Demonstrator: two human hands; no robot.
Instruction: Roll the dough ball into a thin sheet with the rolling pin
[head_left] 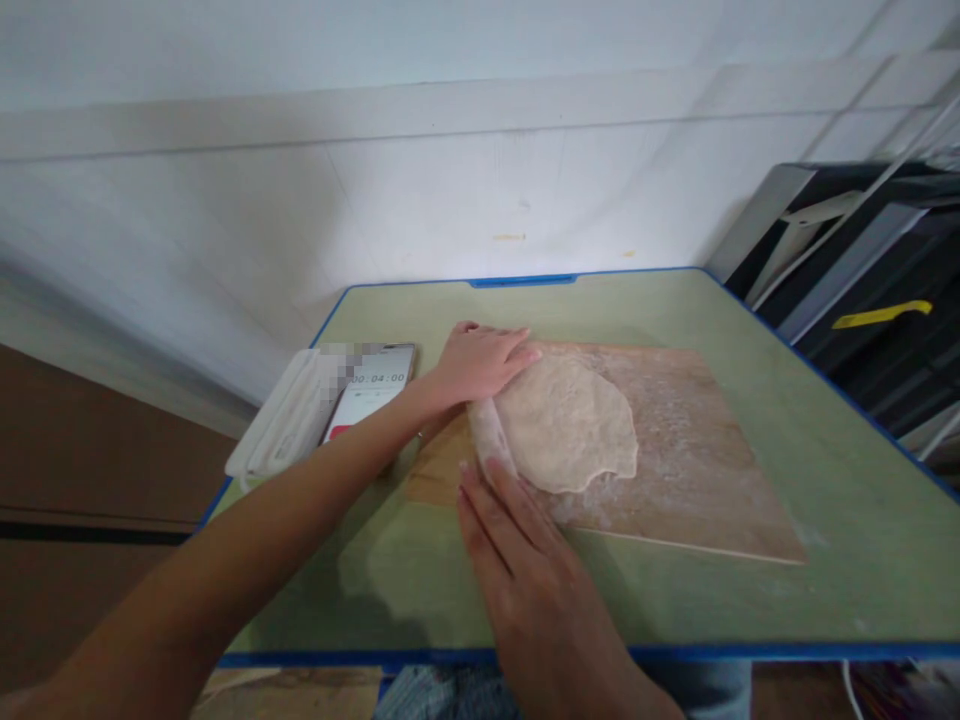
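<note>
A flattened sheet of pale dough (576, 425) with an uneven edge lies on a floured wooden board (724, 475). Along the dough's left edge is a pale, flour-dusted rolling pin (492, 437), pointing away from me. My left hand (484, 362) rests over the pin's far end, its fingers stretched out to the right. At the near end, my right hand (536, 575) lies with straight fingers, the tips touching the pin. Neither hand wraps around it. Both ends of the pin are partly hidden under the hands.
Left of the board, a phone (379, 385) with a timer on its screen leans on a white soft pack (281, 425). The green table (420, 600) has a blue edge and stands against a white wall (450, 200). Dark panels (870, 270) lean at the right.
</note>
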